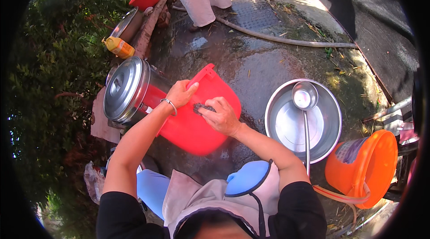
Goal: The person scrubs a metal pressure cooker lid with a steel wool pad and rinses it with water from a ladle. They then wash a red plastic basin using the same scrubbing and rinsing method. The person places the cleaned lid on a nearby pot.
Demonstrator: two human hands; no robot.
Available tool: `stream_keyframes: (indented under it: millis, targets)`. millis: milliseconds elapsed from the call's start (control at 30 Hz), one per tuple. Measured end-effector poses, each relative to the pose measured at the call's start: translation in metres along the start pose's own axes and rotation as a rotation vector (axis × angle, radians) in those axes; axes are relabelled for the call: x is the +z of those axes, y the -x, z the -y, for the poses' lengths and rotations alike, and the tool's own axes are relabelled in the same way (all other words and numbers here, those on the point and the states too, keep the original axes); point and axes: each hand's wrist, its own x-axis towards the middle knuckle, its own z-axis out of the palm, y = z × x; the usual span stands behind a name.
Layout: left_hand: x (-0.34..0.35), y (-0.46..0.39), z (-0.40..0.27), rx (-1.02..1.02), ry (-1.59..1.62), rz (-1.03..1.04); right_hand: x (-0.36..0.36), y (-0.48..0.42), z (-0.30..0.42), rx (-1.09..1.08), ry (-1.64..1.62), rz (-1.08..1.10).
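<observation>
A red plastic basin [201, 138] is tilted on its side in front of me, with its outer surface turned up toward me. My left hand [183, 94] grips its upper left rim, the thumb lying over the edge. In my right hand [221, 116] is a dark grey metal scouring pad [201, 108], pressed against the middle of the red surface. The fingertips partly cover the pad. A silver bangle sits on my left wrist.
On the right, a steel basin [278, 138] holds a long-handled ladle [304, 96] beside an orange bucket [346, 161] and hose. Left are a lidded steel pot [122, 87] and a yellow bottle [119, 47]. A person's trouser legs [198, 0] and a grey hose [268, 35] are ahead on wet ground.
</observation>
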Motion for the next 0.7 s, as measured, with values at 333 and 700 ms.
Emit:
stream_keyframes:
  millis: [333,700]
  targets:
    - [-0.009,0.005,-0.021,0.138,0.007,-0.067,-0.013,-0.002,-0.094,0.475,0.105,-0.181]
    - [-0.006,-0.010,-0.020,0.068,0.046,-0.139,0.004,-0.053,-0.032,0.227,0.220,0.016]
